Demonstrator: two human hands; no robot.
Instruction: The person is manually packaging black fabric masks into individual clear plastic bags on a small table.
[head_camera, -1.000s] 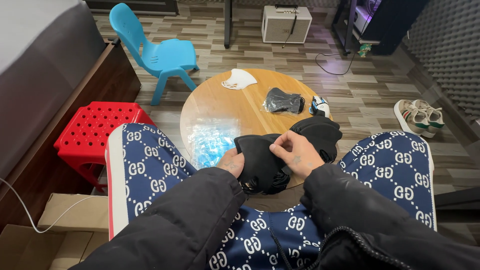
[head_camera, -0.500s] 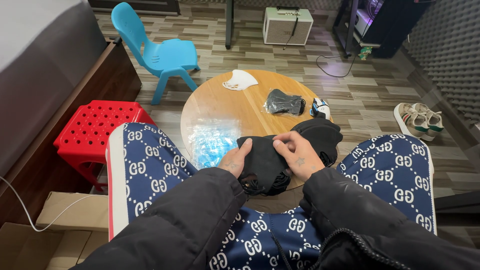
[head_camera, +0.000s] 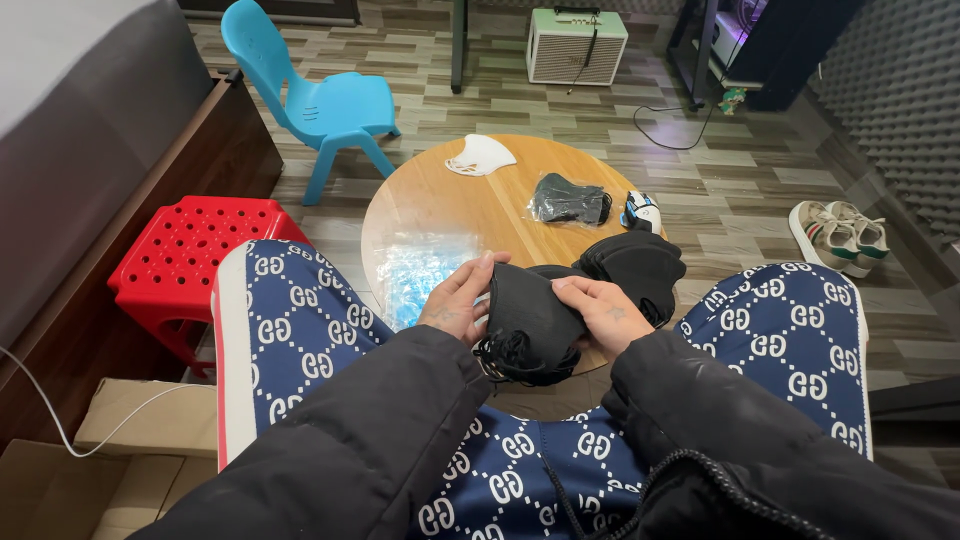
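Compared with half a second ago, the left hand (head_camera: 455, 300) sits a little higher on the black mask (head_camera: 530, 320), its fingers now spread over the mask's upper left edge, and the mask's top rim stands more raised; the right hand (head_camera: 605, 312) is nearly where it was. Both hands grasp the same black mask, left fingers curled over its left rim, right fingers pinching its right side, thumbs on the near face. The mask is held just above the near edge of the round table (head_camera: 480, 200), over the person's lap. Its long axis runs roughly left to right, tilted slightly, with the cupped face turned toward the camera and the ear loops hanging at its lower edge. Behind the held mask, touching it or nearly so, a pile of black masks (head_camera: 635, 265) lies on the near right part of the table. A clear bag of blue items (head_camera: 415, 275) lies on the near left part; a bagged black mask (head_camera: 568, 200) is right of centre; a white mask (head_camera: 480, 155) lies at the far edge. The table top is bare light wood. Left of the table stands a red stool (head_camera: 190, 255), beyond it a blue chair (head_camera: 320, 100); right of the table a pair of shoes (head_camera: 840, 235) rests on the grey plank floor.
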